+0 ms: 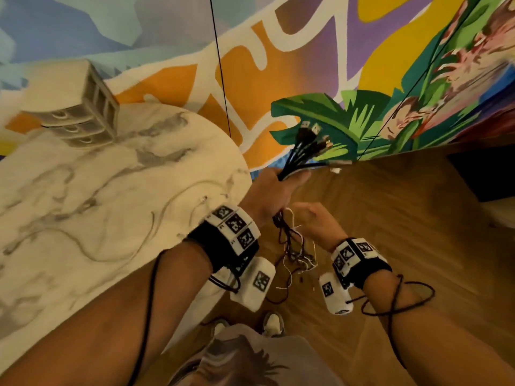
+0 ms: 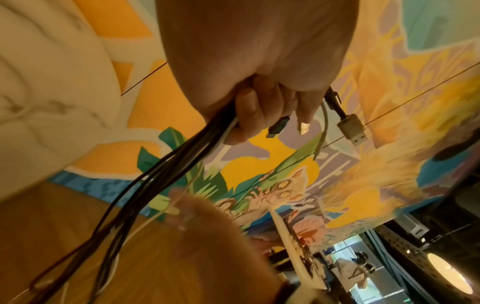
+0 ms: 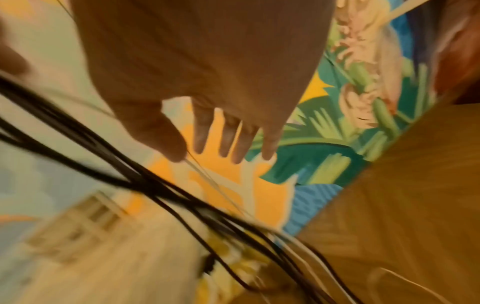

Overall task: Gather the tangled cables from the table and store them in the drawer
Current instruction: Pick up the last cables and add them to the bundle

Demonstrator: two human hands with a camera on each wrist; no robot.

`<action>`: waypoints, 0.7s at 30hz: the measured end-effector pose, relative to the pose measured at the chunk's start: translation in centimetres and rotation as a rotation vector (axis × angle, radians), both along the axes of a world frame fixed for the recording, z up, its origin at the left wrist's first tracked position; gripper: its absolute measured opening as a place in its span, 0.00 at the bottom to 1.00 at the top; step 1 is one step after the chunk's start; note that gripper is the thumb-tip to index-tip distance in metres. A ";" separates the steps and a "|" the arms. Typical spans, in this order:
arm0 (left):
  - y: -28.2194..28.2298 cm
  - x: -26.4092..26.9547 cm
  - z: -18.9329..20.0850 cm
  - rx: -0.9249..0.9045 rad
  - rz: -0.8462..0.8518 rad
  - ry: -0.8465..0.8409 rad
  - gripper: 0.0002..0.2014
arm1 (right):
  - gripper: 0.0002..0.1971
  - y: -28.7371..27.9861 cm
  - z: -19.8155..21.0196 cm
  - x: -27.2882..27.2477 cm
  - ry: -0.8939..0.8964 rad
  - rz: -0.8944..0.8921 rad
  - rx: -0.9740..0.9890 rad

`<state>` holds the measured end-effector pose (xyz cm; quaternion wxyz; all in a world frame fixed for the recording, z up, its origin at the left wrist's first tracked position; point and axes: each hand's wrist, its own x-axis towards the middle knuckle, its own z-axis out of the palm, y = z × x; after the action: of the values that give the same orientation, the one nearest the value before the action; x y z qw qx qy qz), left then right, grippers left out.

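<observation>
Cables (image 1: pixel 302 146) bunch tight in your left hand's (image 1: pixel 274 190) fist beside the marble table (image 1: pixel 83 190), your right hand (image 1: pixel 317 218) spread loose, fingers (image 3: pixel 226 142) straight, gripping nothing.

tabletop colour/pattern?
White marble with grey veining; the table shows best in the head view.

The cable bundle (image 1: pixel 295 157), mostly black with a few white strands, is held beside the tabletop's edge, USB plugs fanning toward 1 o'clock (tails dangle tangled toward 6). The small white drawer unit (image 1: pixel 83 112) stands on the tabletop at 10 o'clock, drawers closed.
</observation>
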<state>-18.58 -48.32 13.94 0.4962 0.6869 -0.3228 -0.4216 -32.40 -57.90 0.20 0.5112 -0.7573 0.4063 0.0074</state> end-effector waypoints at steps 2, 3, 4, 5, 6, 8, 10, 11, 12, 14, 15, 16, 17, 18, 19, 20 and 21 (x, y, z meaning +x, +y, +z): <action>0.3 -0.6 -1.0 0.021 -0.030 0.033 0.15 | 0.24 1.4 4.8 1.5 -0.172 -0.021 0.195; 0.4 -0.7 -1.7 0.026 -0.030 0.032 0.09 | 0.24 1.9 6.6 2.0 -0.259 -0.008 0.262; 0.5 -0.8 -2.4 0.035 -0.038 0.016 0.07 | 0.24 2.5 8.3 2.1 -0.360 0.010 0.362; 0.7 -0.9 -2.7 0.019 -0.058 0.003 0.07 | 0.26 3.0 9.6 2.5 -0.490 0.003 0.491; 1.0 -1.2 -2.8 -0.002 -0.074 -0.004 0.08 | 0.26 3.2 10.4 2.8 -0.566 -0.025 0.608; 1.5 -1.6 -3.0 0.022 -0.079 0.018 0.12 | 0.22 3.7 11.4 3.4 -0.583 -0.061 0.647; 1.8 -2.1 -3.1 0.117 -0.079 0.050 0.15 | 0.16 3.8 11.8 4.1 -0.561 -0.111 0.609; 1.9 -2.1 -3.4 0.135 -0.078 0.022 0.19 | 0.14 4.0 12.0 4.5 -0.548 -0.138 0.593; 2.0 -2.0 -3.8 0.126 -0.107 -0.037 0.23 | 0.14 4.1 12.0 5.0 -0.539 -0.135 0.587; 2.2 -1.6 -4.5 0.101 -0.176 -0.132 0.26 | 0.20 4.3 11.9 5.7 -0.501 -0.098 0.549; 2.4 -1.4 -4.4 0.096 -0.199 -0.149 0.26 | 0.22 4.5 11.8 5.9 -0.493 -0.088 0.519; 2.6 -1.2 -4.5 0.110 -0.217 -0.177 0.24 | 0.23 4.7 11.6 6.1 -0.503 -0.096 0.500; 2.9 -0.8 -4.5 0.122 -0.244 -0.235 0.22 | 0.24 4.9 11.4 6.1 -0.508 -0.108 0.478; 3.3 -0.3 -4.3 0.149 -0.283 -0.314 0.21 | 0.25 5.0 11.2 6.3 -0.520 -0.138 0.455; 3.6 0.3 -4.1 0.185 -0.333 -0.417 0.19 | 0.25 5.1 11.1 6.4 -0.536 -0.182 0.432; 3.9 0.9 -3.8 0.226 -0.389 -0.532 0.16 | 0.26 5.0 10.7 6.4 -0.544 -0.248 0.421; 4.2 1.4 -3.1 0.252 -0.430 -0.639 0.15 | 0.26 5.0 10.5 6.5 -0.550 -0.313 0.419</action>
<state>-17.14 -44.09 10.82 0.1833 0.7555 -0.5430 -0.3173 -25.92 -52.92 10.71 0.7400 -0.5387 0.3545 -0.1912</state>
